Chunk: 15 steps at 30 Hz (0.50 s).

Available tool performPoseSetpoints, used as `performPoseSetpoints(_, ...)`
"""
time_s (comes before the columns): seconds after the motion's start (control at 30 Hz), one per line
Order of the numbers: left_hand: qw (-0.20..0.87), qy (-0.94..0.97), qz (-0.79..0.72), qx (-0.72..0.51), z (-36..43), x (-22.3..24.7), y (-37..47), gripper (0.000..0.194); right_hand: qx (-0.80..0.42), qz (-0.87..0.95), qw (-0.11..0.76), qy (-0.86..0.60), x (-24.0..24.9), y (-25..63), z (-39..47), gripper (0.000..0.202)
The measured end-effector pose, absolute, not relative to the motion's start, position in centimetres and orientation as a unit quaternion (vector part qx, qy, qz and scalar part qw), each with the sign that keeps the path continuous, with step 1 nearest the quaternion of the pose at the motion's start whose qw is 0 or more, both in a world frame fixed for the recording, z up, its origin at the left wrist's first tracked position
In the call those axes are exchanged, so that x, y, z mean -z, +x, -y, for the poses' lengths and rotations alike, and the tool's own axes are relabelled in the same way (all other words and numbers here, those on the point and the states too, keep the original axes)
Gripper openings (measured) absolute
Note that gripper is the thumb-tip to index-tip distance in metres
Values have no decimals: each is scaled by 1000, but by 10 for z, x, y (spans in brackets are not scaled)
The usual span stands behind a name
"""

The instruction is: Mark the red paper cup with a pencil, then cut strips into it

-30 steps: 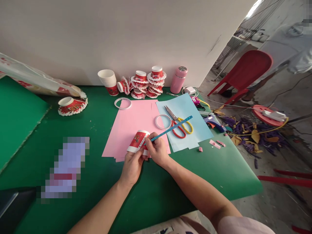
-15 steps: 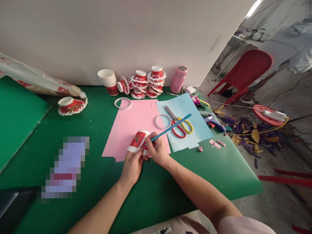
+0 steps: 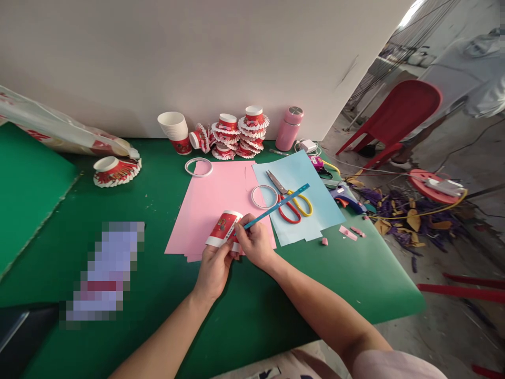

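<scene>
A red paper cup (image 3: 221, 227) with white rim and base lies tilted in my left hand (image 3: 215, 266), whose thumb and fingers press on its lower end. My right hand (image 3: 254, 241) pinches a long flat blue ruler (image 3: 282, 202), its near end at the cup's side and its far end pointing up to the right. Both hands meet at the cup, over the near edge of some pink paper sheets (image 3: 216, 192). The fingers behind the cup are hidden. Beyond the right hand, scissors (image 3: 284, 192) with red and yellow handles rest on light blue paper (image 3: 321, 202).
White tape rings (image 3: 199, 175) lie on the papers. Along the wall stand stacked cups (image 3: 173, 126), fringed cups (image 3: 228, 129) and a pink flask (image 3: 290, 129). A glue gun (image 3: 349, 200) and pink scraps lie at the right. A fringed cup (image 3: 117, 172) sits left.
</scene>
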<state>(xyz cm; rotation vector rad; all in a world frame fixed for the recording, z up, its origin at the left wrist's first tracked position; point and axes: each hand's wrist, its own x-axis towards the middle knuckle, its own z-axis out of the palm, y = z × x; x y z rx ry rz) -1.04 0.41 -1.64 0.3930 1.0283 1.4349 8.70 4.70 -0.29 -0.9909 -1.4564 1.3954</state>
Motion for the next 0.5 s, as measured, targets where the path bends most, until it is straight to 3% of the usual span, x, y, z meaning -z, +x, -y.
performPoseSetpoints(0.37, 619, 161, -449, -623, -4, 14, -10, 22, -517, 611, 445, -402, 0, 88, -47, 17)
performPoseSetpoints(0.5, 620, 159, -445, -626, -4, 9, -10, 23, -524, 530, 513, -425, 3, 92, -53, 20)
